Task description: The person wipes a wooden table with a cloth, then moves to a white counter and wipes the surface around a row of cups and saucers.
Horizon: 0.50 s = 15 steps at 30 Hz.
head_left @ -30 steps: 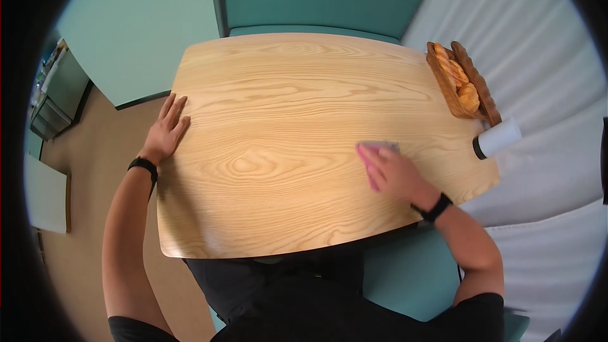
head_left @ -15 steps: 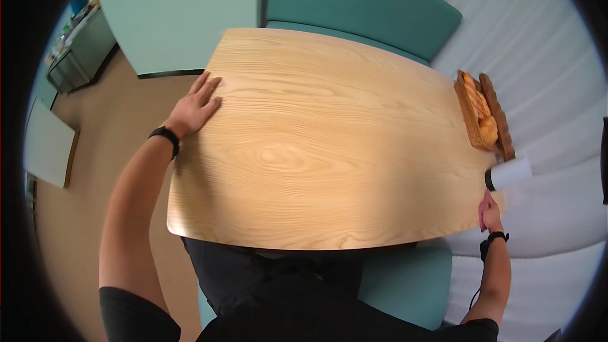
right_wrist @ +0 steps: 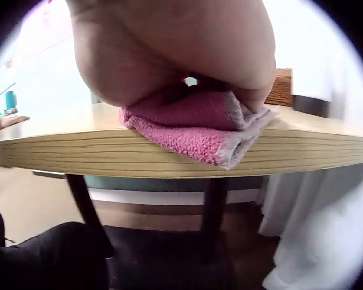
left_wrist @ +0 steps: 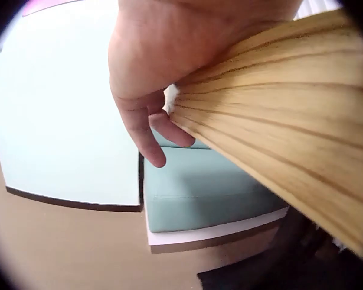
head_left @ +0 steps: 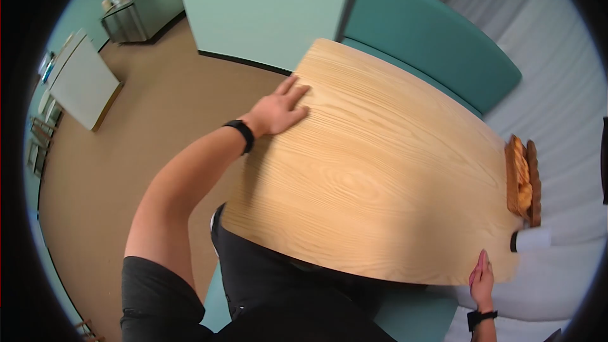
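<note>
On the left edge of the wooden table (head_left: 380, 171) rests my left hand (head_left: 278, 111), fingers spread; in the left wrist view that hand (left_wrist: 163, 66) lies over the edge with fingertips past it. My right hand (head_left: 482, 285) is at the table's near right edge, gripping a pink cloth (head_left: 475, 271). In the right wrist view the folded cloth (right_wrist: 187, 130) sits under the right hand (right_wrist: 175, 48) and hangs slightly over the rim.
A wicker basket (head_left: 512, 180) with bread (head_left: 522, 177) stands at the right edge, beside a white cylinder with a black end (head_left: 535, 239). White curtain (head_left: 563, 120) hangs on the right. A teal bench (head_left: 437, 38) is behind the table; a white cabinet (head_left: 82, 82) stands far left.
My right hand has moved with the cloth from the table's middle right to its near right edge. My left hand stays on the left edge. The head view has turned left.
</note>
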Available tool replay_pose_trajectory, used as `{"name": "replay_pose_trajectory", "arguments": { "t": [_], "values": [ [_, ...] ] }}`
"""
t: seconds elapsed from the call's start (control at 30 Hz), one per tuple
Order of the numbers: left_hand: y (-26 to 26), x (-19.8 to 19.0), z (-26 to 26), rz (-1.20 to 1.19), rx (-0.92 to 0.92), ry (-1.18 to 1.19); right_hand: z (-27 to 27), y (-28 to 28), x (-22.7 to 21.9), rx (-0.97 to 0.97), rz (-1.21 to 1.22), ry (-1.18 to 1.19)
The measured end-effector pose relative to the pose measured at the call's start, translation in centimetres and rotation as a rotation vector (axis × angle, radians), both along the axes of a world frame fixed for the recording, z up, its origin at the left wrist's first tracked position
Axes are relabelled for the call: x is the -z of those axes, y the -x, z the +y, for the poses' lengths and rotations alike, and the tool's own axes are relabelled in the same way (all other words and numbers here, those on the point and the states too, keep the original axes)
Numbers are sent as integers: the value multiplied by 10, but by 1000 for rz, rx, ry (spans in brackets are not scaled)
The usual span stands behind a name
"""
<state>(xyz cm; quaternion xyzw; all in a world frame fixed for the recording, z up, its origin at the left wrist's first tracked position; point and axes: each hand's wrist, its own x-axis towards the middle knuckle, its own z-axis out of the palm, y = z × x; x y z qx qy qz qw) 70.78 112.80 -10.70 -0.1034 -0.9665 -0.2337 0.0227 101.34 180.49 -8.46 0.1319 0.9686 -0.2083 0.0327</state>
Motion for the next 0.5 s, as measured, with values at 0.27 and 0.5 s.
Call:
{"name": "replay_pose_trajectory", "arguments": {
  "t": [0.27, 0.5],
  "values": [
    [3, 10, -7, -17, 32, -124, -161, 66, -9, -456, -75, -212],
    [-18, 23, -26, 27, 169, -294, -274, 194, -8, -370, -54, -148]
  ]
}}
